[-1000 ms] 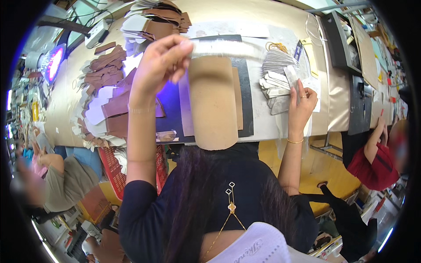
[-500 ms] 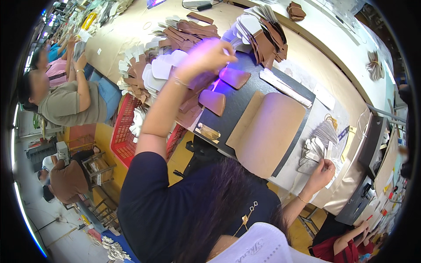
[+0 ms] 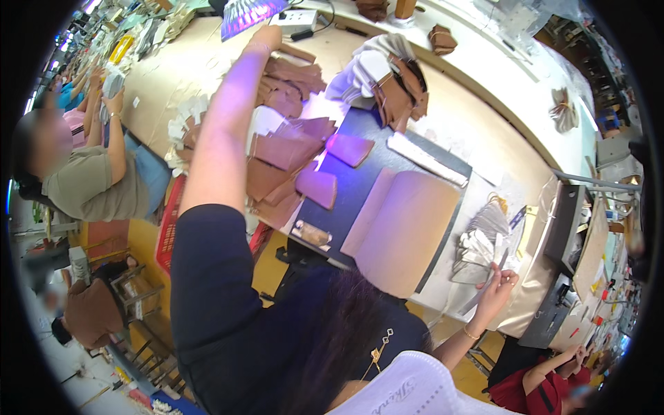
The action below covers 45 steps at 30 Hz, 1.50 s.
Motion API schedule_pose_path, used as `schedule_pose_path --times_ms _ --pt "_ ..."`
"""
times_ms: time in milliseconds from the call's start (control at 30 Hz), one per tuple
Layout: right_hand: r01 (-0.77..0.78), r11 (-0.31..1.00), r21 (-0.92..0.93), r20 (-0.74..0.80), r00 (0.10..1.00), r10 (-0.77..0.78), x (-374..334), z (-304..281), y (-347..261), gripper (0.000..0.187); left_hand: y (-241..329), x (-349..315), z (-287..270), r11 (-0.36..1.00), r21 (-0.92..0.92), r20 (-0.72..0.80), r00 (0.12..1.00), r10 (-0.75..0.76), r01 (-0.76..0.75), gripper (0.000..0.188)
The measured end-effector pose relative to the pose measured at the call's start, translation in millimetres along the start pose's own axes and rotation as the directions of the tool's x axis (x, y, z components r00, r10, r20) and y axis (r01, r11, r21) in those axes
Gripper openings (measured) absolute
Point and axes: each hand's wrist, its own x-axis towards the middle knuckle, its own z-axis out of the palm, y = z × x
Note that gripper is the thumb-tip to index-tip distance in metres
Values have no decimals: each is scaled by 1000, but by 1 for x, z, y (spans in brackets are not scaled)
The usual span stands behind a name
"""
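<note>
My left arm stretches to the far side of the table, and my left hand [image 3: 268, 39] is beside a lamp [image 3: 250, 15] casting purple light, close to a white socket box [image 3: 296, 21]. Its fingers are too unclear to read. My right hand [image 3: 496, 289] pinches a thin grey strip [image 3: 480, 293] at the right, beside a fanned bundle of grey-white pieces [image 3: 477, 245]. Two brown flat pieces, one nearer [image 3: 317, 188] and one farther [image 3: 351, 149], lie on the black board [image 3: 373, 128]. A brown curved sheet [image 3: 409, 221] covers the board's near part.
Piles of brown and white cut pieces [image 3: 283, 155] lie left of the board, and another stack [image 3: 401, 90] stands behind it. A white strip [image 3: 427, 159] lies along the board. A red basket [image 3: 168, 235] is below the table's left edge. A co-worker [image 3: 97, 166] sits at left.
My left hand has moved away from above the two brown pieces, farther back and left to the lamp. My right hand has shifted slightly, and a grey strip now shows in it. The view has shifted a little.
</note>
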Motion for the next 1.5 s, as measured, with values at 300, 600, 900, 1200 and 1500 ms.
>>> schedule_pose_path --times_ms 300,600,900,1200,1500 --pt "17 999 46 -61 998 -14 -8 -21 4 6 17 19 14 995 -103 210 978 16 6 33" --pt "112 977 183 -15 994 -111 12 8 -16 23 114 -75 -103 753 -452 -95 865 492 -478 29" --pt "184 928 324 56 976 -212 11 18 -42 28 240 -251 -261 113 -770 -427 639 640 -627 22" --pt "173 942 288 5 983 -182 -11 -7 -60 27 284 -301 -238 363 -932 344 303 889 -8 37" --pt "185 898 400 182 944 -275 -26 21 -88 23 228 -309 -183 270 -913 372 349 860 307 40"
